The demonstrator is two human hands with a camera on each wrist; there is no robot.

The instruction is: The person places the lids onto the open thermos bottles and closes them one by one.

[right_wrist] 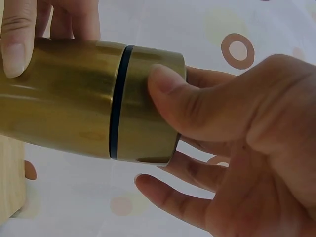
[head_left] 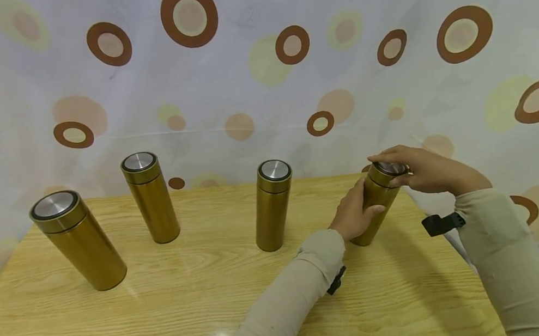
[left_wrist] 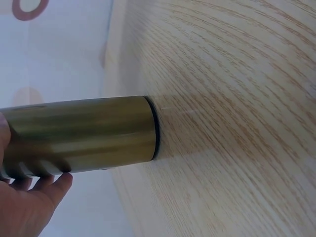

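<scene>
A gold thermos (head_left: pixel 380 196) with a steel-topped lid (right_wrist: pixel 140 118) stands at the right of the wooden table. My left hand (head_left: pixel 355 215) grips its body, fingers on one side and thumb on the other. From above, my right hand (head_left: pixel 425 171) holds the lid, the thumb pressing its side in the right wrist view. A dark band runs between lid and body there. In the left wrist view, the thermos base (left_wrist: pixel 154 128) meets the tabletop. My right palm and fingers cover part of the lid's top.
More gold thermoses stand upright on the table (head_left: pixel 176 309): a middle one (head_left: pixel 272 211), a rear-left one (head_left: pixel 154 205) and a far-left one (head_left: pixel 82 245). A pale patterned cloth (head_left: pixel 242 94) hangs behind the table. The table's right edge runs beneath my right forearm.
</scene>
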